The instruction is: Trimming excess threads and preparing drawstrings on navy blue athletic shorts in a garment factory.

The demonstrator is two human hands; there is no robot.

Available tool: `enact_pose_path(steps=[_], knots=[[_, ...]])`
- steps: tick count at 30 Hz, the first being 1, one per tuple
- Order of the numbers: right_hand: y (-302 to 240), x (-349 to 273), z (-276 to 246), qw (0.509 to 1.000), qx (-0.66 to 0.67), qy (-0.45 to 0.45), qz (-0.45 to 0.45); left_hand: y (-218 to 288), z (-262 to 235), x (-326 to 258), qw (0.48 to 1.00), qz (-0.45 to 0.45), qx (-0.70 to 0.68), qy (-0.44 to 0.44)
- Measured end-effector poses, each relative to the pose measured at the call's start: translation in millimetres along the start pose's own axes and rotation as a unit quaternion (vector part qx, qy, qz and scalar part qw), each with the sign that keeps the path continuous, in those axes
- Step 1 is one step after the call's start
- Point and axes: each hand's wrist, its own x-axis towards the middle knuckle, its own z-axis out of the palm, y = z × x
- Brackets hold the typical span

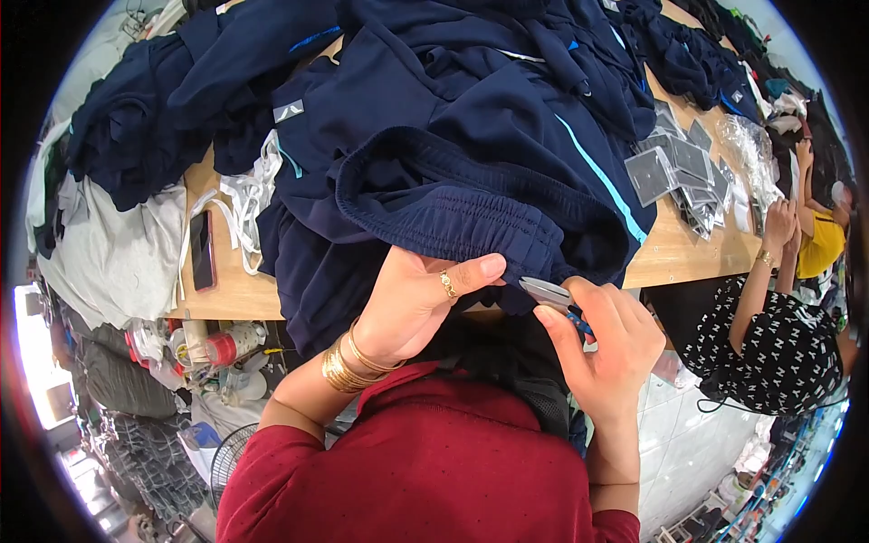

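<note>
- Where the navy elastic waistband (484,224) sits at the near edge of the wooden table (246,297), more navy garments (389,81) are heaped directly beyond it, their folds crowding its far side and carrying a light-blue stripe to its right.
- Left of the waistband lie bunched white straps (266,176), then a dark smartphone (203,253), then a pale grey cloth (122,244) hanging over the table's edge.
- Right of the waistband, grey rectangular tags (679,163) are piled loosely, with crumpled clear plastic (749,149) past them.
- Farther right of the waistband, a co-worker in a black-and-white patterned top (769,348) has raised hands, with a person in yellow (822,244) just beyond.
- Below and left of the waistband, paper cups (226,348) stand among clutter, with a wire fan guard (233,457) lower down.
- The left hand (405,308), palm turned up, pinches the waistband's lower edge, thumb on top; the gold-bangled wrist bends inward.
- The right hand (605,333) is closed around thread snips (545,291), fingers curled over the handle, blades pointing left at the waistband's lower edge; whether they bite cloth cannot be told.
</note>
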Motion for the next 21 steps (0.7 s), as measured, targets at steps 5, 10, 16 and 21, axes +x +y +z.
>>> enact_pose_path(steps=[5,10,16,21], knots=[[-0.4,0.4,0.9,1.0,-0.01,0.003,-0.006,0.6,-2.6,0.3,1.0,-0.012,0.002,-0.017],[-0.1,1.1,0.1,1.0,-0.017,0.003,-0.01,2.2,-3.2,-0.1,0.999,-0.034,-0.019,-0.031],[1.2,0.2,3.5,0.996,0.083,0.01,0.037,0.9,-6.2,0.6,0.998,-0.041,-0.027,-0.033],[0.2,2.4,-1.2,0.996,0.08,0.004,0.049,-0.4,-6.0,0.2,0.999,-0.032,-0.009,-0.026]])
